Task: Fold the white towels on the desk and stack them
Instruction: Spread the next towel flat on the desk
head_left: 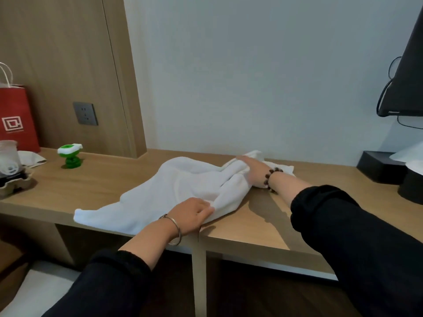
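The white towel (178,186) is lying rumpled mid-counter (91,186), with the left hand (194,213) pinching a fold at its near edge and the right hand (249,169) gripping its bunched far end by the wall. Drawing those ends apart until the twist is lying flat is likely mattering most before any fold. A lidded cup (9,156) is sitting in a cardboard tray (20,184); the black box (380,167) is holding white tissue
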The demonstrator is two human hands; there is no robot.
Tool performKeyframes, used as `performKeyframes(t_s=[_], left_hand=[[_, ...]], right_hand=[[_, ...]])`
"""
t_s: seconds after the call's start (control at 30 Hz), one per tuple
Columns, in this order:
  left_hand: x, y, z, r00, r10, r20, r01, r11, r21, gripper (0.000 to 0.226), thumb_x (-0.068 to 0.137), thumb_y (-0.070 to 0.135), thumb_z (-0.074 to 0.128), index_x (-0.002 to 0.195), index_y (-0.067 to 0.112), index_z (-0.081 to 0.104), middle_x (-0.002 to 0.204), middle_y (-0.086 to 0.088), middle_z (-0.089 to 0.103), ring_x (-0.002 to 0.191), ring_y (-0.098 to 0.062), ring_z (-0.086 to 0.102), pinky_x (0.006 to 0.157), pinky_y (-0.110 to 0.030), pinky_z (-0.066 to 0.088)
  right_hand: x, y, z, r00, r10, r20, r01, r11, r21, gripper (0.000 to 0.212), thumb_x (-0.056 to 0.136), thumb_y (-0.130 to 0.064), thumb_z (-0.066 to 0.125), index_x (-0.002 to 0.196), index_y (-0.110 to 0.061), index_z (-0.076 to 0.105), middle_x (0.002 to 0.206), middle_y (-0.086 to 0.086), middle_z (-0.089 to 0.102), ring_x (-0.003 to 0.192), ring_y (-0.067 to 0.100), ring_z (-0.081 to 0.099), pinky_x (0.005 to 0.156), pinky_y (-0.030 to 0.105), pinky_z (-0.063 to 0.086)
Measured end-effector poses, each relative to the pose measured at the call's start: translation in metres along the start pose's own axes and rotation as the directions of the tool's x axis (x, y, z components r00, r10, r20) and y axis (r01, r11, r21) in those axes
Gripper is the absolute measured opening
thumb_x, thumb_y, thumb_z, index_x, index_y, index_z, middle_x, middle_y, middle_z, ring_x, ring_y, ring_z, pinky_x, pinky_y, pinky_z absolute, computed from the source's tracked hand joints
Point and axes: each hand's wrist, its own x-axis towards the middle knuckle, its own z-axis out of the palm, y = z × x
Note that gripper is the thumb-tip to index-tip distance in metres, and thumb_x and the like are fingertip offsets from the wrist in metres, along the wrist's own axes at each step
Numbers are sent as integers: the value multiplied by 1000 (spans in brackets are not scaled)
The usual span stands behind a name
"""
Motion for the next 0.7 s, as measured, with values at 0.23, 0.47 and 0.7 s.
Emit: performKeyframes(t_s=[0.23,0.47,0.7], left_hand=[[25,13,12,980,-197,12,197,974,-111,39,104,23,22,135,20,47,141,-8,45,125,-24,43,103,-29,28],[37,5,25,939,-337,-64,342,933,114,47,100,36,20,146,29,24,154,4,26,142,-19,17,112,-52,12],[41,0,35,936,-288,-203,325,928,181,47,93,34,26,139,27,36,147,5,35,135,-19,29,106,-50,25]], right_hand=[[-20,-14,32,952,-127,280,277,748,-603,29,86,-30,51,114,-25,57,132,2,50,130,23,39,113,48,18],[-60,43,-2,919,373,124,-216,744,-633,84,78,-83,27,120,-16,56,124,7,57,102,25,54,82,35,39],[-74,45,-5,805,545,236,-352,758,-549,40,99,-42,30,84,-13,53,71,1,55,56,14,48,58,23,40]])
